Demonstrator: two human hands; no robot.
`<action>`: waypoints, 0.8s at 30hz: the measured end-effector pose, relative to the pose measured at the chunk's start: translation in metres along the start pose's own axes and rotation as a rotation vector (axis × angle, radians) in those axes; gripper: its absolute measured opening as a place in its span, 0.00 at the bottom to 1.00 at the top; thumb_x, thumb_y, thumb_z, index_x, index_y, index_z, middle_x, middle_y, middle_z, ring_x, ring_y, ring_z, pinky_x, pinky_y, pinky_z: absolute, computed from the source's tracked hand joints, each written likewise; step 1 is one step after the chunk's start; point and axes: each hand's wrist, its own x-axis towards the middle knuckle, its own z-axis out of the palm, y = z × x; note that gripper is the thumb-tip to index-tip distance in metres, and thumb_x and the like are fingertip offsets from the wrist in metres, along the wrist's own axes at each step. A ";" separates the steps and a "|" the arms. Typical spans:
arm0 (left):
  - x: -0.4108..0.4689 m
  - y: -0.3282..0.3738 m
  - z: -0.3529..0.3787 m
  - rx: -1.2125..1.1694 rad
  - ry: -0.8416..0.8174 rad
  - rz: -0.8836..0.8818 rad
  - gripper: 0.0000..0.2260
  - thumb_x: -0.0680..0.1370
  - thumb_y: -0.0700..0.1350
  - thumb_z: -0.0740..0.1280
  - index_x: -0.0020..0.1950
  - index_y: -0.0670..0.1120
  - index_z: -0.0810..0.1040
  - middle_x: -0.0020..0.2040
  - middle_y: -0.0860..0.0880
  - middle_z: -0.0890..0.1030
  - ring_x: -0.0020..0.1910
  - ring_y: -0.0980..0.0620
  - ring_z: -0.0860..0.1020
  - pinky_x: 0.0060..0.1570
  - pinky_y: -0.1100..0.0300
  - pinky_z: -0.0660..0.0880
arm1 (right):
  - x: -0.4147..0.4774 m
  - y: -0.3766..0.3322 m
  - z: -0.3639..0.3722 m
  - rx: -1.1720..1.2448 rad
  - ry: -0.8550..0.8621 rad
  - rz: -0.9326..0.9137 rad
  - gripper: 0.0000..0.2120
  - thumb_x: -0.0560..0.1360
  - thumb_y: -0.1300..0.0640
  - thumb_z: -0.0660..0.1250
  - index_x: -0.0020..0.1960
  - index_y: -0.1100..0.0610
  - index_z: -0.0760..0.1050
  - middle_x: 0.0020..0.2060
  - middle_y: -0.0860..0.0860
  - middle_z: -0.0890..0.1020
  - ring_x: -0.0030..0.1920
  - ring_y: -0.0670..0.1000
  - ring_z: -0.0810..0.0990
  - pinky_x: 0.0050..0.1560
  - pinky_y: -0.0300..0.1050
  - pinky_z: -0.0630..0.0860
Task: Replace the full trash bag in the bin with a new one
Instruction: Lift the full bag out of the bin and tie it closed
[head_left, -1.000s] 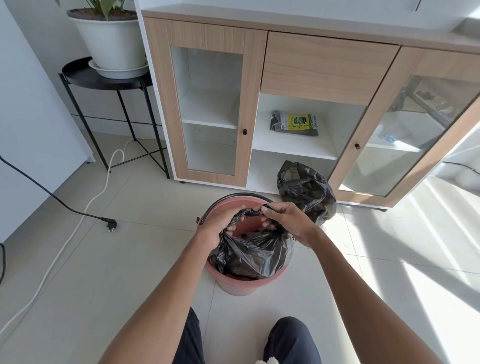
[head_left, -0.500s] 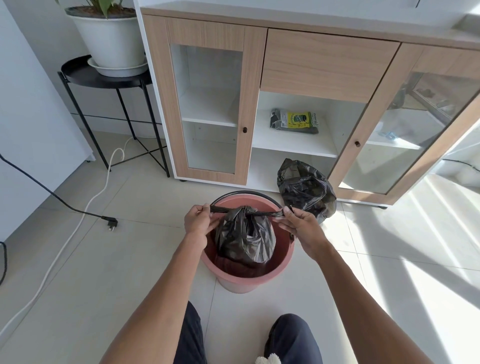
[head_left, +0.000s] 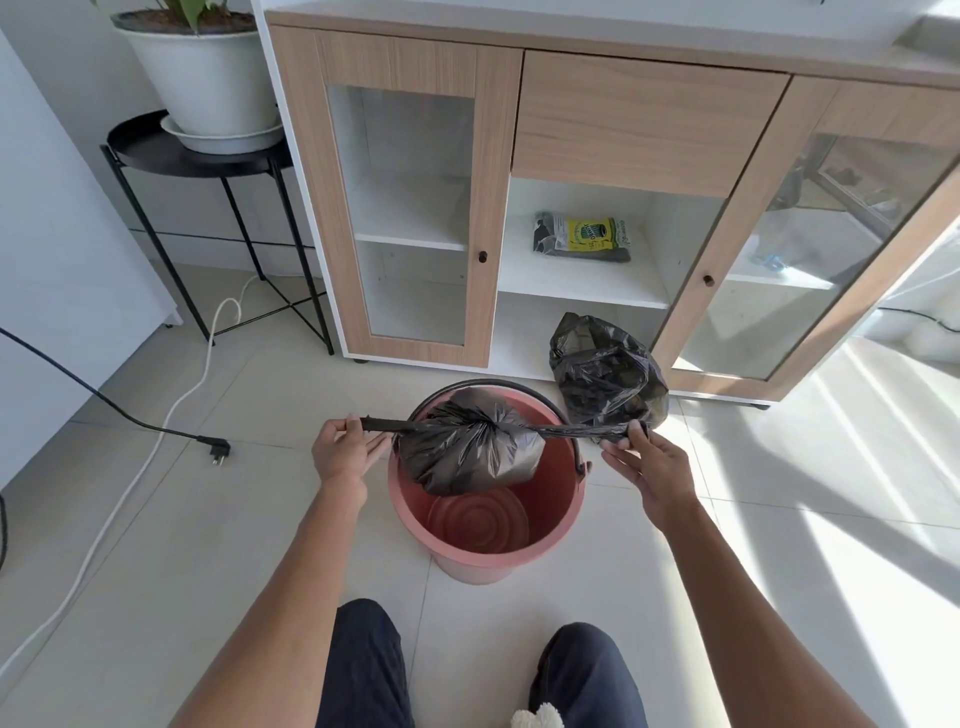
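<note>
A pink bin stands on the tiled floor in front of me. A knotted black trash bag hangs over its mouth, lifted off the bare bin bottom. My left hand grips the bag's left tail, my right hand grips the right tail, and both tails are stretched out sideways. A second black bag lies on the floor behind the bin. A pack of bags with a yellow label rests on the cabinet's open middle shelf.
A wood and white cabinet with glass doors stands close behind the bin. A black side table with a potted plant is at the back left. A black cable with plug and a white cable cross the floor at left.
My hands have pulled the bag's tails further apart into a tight knot. The bag has risen off the bin bottom, which now shows.
</note>
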 end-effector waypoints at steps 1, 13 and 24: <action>-0.002 0.003 0.000 0.005 -0.031 0.005 0.11 0.83 0.41 0.62 0.41 0.42 0.69 0.39 0.41 0.75 0.38 0.41 0.82 0.35 0.60 0.83 | 0.001 -0.002 -0.001 -0.011 -0.005 -0.006 0.14 0.81 0.55 0.65 0.40 0.62 0.75 0.30 0.51 0.79 0.41 0.54 0.86 0.53 0.50 0.83; -0.027 0.006 0.031 0.235 -0.425 0.030 0.10 0.81 0.51 0.65 0.49 0.44 0.75 0.51 0.42 0.81 0.47 0.41 0.84 0.41 0.60 0.83 | -0.007 -0.016 0.044 -0.328 -0.204 -0.073 0.12 0.80 0.54 0.67 0.53 0.62 0.83 0.41 0.54 0.85 0.44 0.54 0.87 0.46 0.49 0.84; -0.043 0.013 0.049 0.486 -0.588 0.109 0.11 0.75 0.43 0.74 0.55 0.41 0.83 0.50 0.39 0.84 0.45 0.47 0.84 0.41 0.61 0.82 | 0.007 -0.014 0.077 -0.511 -0.271 -0.136 0.09 0.75 0.60 0.73 0.50 0.66 0.83 0.36 0.58 0.83 0.36 0.55 0.85 0.39 0.40 0.84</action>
